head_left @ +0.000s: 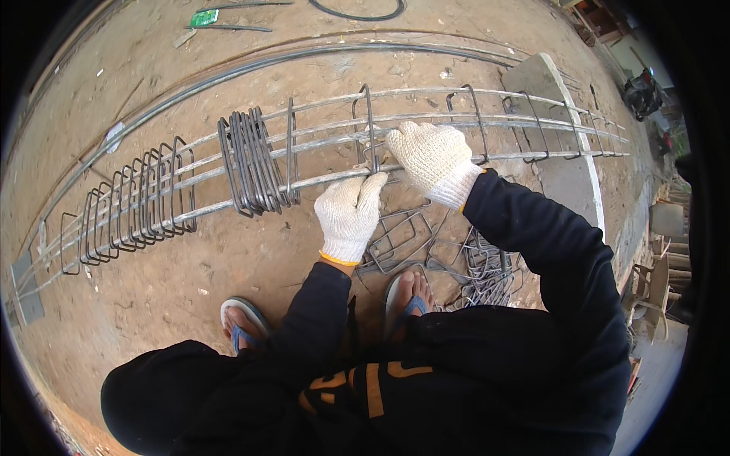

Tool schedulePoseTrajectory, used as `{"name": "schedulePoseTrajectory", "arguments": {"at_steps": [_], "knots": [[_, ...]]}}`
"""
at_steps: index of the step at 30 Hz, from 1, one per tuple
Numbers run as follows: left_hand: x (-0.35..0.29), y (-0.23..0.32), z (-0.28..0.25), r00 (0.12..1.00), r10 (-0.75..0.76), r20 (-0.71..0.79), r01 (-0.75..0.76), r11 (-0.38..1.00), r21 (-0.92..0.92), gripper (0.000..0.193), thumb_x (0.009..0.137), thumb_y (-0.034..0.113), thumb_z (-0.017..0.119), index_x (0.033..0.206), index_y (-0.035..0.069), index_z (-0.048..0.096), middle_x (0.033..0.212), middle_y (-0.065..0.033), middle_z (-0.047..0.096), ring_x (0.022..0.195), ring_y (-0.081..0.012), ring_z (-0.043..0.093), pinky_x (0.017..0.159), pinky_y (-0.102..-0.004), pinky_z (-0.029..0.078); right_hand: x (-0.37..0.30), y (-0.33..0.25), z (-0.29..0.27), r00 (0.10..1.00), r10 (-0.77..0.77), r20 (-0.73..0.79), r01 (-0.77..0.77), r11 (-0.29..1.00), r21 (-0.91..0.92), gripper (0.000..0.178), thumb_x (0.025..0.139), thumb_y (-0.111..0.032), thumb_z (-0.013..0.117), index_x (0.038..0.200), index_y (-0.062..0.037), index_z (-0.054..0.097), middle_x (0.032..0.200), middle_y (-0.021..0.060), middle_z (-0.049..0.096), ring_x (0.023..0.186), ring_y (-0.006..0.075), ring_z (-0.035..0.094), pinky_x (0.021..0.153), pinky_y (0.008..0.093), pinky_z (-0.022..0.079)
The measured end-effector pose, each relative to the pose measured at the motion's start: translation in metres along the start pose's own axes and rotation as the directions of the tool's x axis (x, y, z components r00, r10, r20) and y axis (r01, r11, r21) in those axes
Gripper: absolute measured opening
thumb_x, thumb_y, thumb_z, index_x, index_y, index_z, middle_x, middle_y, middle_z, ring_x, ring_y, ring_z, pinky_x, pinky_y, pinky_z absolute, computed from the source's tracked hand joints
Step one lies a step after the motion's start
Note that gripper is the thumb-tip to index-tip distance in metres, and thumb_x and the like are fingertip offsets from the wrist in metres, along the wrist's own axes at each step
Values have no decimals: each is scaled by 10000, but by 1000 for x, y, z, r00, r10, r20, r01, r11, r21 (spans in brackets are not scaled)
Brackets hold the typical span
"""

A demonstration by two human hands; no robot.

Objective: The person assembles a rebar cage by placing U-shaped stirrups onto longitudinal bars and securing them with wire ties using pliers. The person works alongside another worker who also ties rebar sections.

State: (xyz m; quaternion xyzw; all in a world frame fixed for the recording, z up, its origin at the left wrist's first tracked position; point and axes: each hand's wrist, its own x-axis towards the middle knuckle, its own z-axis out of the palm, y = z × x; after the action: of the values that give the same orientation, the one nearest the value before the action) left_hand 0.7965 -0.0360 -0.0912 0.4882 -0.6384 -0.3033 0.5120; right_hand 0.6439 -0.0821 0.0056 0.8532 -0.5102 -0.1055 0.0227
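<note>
A long rebar cage [319, 179] of several steel bars runs across the ground in front of me. My left hand [350, 216], in a white knit glove, is closed with its fingertips at the lower corner of a square stirrup [370, 125], where it meets the near bar. Just right of that joint, my gloved right hand [432, 158] is closed above the near bar; whatever its fingers hold is hidden. Left of my hands a tight bundle of stirrups [251, 161] hangs on the bars, with more stirrups [137, 199] spread out farther left.
Loose stirrups [487, 266] lie piled by my right foot. A grey slab [559, 163] supports the cage's right end, a grey block [29, 292] its left. Long rods [251, 67] lie beyond. At the far right are a motorcycle [645, 93] and a wooden chair [654, 292].
</note>
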Motion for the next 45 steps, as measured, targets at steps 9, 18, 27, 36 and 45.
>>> {"name": "schedulePoseTrajectory", "arguments": {"at_steps": [9,18,27,36,45], "knots": [[-1,-3,0,997,76,20,-78,993,85,207,887,184,685,741,39,709,579,-82,603,527,-254,566,537,-356,437,31,51,0,848,-527,55,463,787,408,345,868,-181,633,1197,-86,674,935,214,691,872,362,668,793,413,532],[0,-3,2,992,121,-43,-117,990,72,150,878,142,679,757,60,711,596,-74,601,542,-262,574,546,-357,445,26,33,-13,909,-416,31,407,901,151,229,809,-234,645,976,-89,703,902,133,694,798,322,686,686,427,546],[-3,1,7,996,71,-61,-67,996,58,123,873,143,672,786,60,699,610,-80,595,586,-274,587,560,-368,458,10,19,-15,814,-523,-254,503,852,-143,287,724,-224,648,967,-71,654,865,119,662,735,322,673,558,428,522],[-6,-7,1,992,127,-13,-124,986,113,90,833,106,664,852,18,673,715,-164,624,661,-365,609,590,-422,485,-32,-33,-6,965,237,-116,-102,742,663,159,851,-167,687,767,-54,614,737,154,615,673,361,635,567,402,483],[-8,-7,-1,995,96,7,-96,985,142,115,816,109,644,875,15,672,728,-185,628,699,-382,622,617,-440,495,-33,-41,8,972,128,-195,-10,858,514,173,873,-196,650,776,-56,614,726,168,598,715,385,619,614,442,489]]}}
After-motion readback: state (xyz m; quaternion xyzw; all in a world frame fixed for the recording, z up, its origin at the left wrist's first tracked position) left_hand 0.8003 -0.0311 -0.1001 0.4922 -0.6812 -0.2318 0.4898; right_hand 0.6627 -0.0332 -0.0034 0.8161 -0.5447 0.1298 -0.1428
